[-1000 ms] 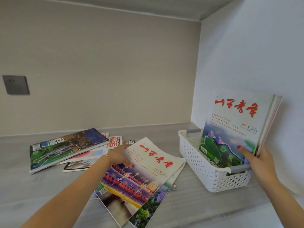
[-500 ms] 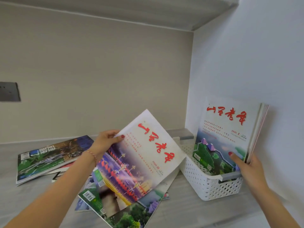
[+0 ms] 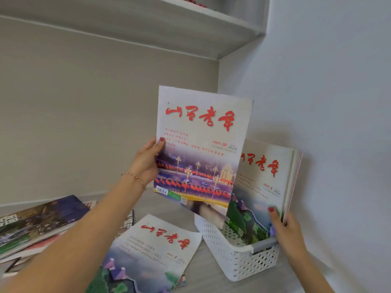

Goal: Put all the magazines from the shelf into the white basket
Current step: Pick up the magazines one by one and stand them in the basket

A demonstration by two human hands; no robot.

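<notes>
My left hand (image 3: pixel 146 161) grips the left edge of a white magazine with red characters and a night street scene (image 3: pixel 201 149), held upright in the air above the white perforated basket (image 3: pixel 243 261). Several magazines (image 3: pixel 266 182) stand in the basket, leaning on the right wall. My right hand (image 3: pixel 285 229) holds their lower right edge, thumb on the front cover. On the shelf in front lies a similar magazine (image 3: pixel 152 252). Further left rests a loose pile of magazines (image 3: pixel 38 225) topped by a dark landscape cover.
The grey shelf surface (image 3: pixel 207 278) runs to the back wall (image 3: pixel 84 123). The white side wall (image 3: pixel 328 102) stands right behind the basket. An upper shelf board (image 3: pixel 148 24) hangs overhead.
My left hand has lifted the street-scene magazine off the shelf and carried it up and right, over the basket. The magazine beneath it now lies uncovered. My right hand stays on the basket's stack.
</notes>
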